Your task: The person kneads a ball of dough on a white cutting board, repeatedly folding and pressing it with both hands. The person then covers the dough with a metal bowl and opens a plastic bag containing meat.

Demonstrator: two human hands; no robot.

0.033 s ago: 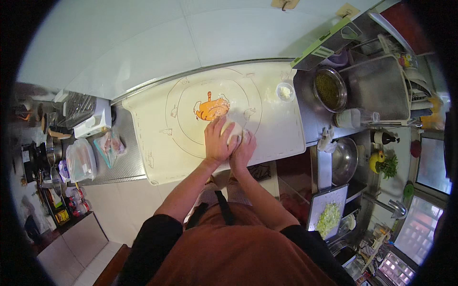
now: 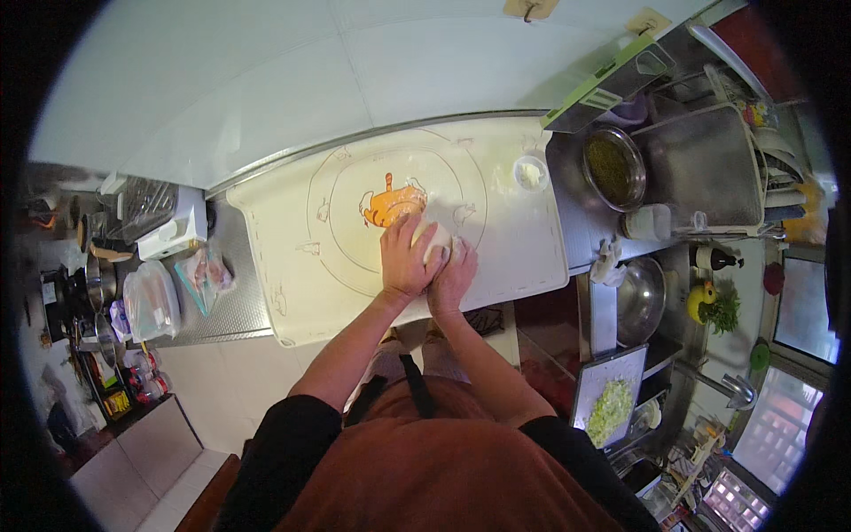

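Both of my hands are on a pale ball of dough (image 2: 433, 238) on a cream kneading mat (image 2: 496, 257). My left hand (image 2: 407, 263) lies over its left side, fingers curved onto the top. From the right, my right hand (image 2: 454, 277) cups the dough, its fingers bent and its thumb side close to the left hand. Much of the dough is hidden under the hands. Just beyond them, an orange cartoon figure (image 2: 390, 206) is printed on the mat inside thin circles.
A small white bowl of white stuff (image 2: 530, 173) stands at the mat's far right. Further right are a metal bowl with dark green contents (image 2: 613, 167), a steel basin (image 2: 640, 301) and a board of chopped pale-green vegetable (image 2: 612, 410). Plastic bags (image 2: 151, 300) lie left.
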